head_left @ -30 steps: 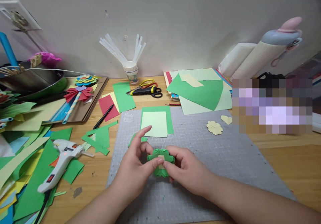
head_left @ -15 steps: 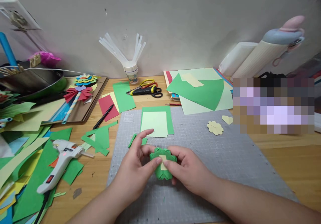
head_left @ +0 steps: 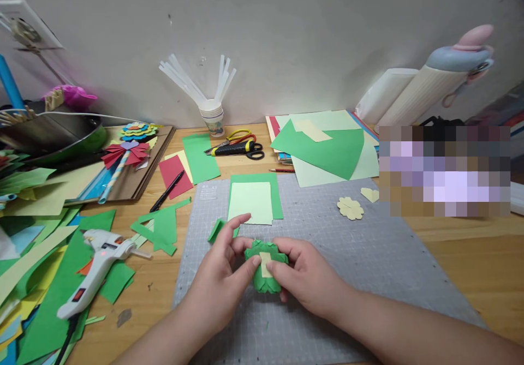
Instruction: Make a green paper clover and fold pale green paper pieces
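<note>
Toward the table's (head_left: 458, 245) near edge, my left hand (head_left: 219, 269) and right hand (head_left: 307, 272) both pinch the scalloped green paper (head_left: 267, 285).

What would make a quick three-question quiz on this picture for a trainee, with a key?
1. Multiple choice: what do the left hand and the right hand hold between them? a) a black pen b) a green folded paper piece c) a pair of scissors

2. True or false: the white glue gun lies to the left of the grey mat.

3. Short answer: what stands in the stack of paper cups by the wall?

Key: 1. b; 2. true; 3. white straws.
</note>
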A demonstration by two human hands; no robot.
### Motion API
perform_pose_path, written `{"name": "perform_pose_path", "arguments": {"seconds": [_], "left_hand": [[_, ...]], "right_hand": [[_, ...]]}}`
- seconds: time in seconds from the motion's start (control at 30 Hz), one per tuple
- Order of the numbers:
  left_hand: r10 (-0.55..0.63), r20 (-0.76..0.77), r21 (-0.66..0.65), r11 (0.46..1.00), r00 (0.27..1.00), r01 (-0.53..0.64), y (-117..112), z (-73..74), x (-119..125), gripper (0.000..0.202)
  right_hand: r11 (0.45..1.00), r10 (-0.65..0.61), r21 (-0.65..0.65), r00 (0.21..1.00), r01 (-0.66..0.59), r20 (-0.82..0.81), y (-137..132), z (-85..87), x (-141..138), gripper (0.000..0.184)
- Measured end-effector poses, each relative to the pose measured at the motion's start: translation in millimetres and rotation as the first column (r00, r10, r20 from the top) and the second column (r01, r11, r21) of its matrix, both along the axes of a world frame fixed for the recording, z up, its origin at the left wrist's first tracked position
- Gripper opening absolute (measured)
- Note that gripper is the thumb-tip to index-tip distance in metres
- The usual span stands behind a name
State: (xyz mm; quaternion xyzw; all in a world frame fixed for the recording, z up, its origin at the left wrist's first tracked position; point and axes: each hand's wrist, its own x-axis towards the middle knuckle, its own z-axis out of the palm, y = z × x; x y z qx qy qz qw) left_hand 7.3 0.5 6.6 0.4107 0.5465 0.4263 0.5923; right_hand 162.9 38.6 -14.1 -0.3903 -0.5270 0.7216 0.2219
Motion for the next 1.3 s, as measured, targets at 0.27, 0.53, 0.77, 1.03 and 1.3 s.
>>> {"name": "perform_pose_path", "arguments": {"seconds": [0.27, 0.53, 0.77, 1.03, 1.3], "left_hand": [[0.074, -0.331, 0.309, 0.950, 0.941, 0.034, 1, -6.1, -10, 0.040], [0.207, -0.653, 0.552, 0.788, 0.728, 0.271, -3, 1.8, -10, 0.023], [0.278, -0.759, 0.477, 0.853, 0.589, 0.213, 5, -1.8, -10, 0.011], [0.257, -0.730, 0.461, 0.869, 0.633, 0.179, 2, 0.9, -8, 0.004], [0.221, -0.736, 0.443, 0.872, 0.640, 0.209, 2, -0.2, -8, 0.006]], "right_hand": [[0.993, -0.056, -0.104, 0.998, 0.057, 0.010, 6, 9.6, 2, 0.013], [0.993, -0.077, -0.094, 0.997, 0.076, -0.009, 6, 6.1, 0, 0.014], [0.997, -0.071, -0.031, 0.997, 0.070, -0.036, 4, 3.1, -1, 0.023], [0.997, -0.035, 0.067, 0.996, 0.040, -0.076, 1, 2.5, -2, 0.023], [0.990, 0.000, 0.144, 1.000, 0.004, -0.030, -1, -1.3, 1, 0.028]]}}
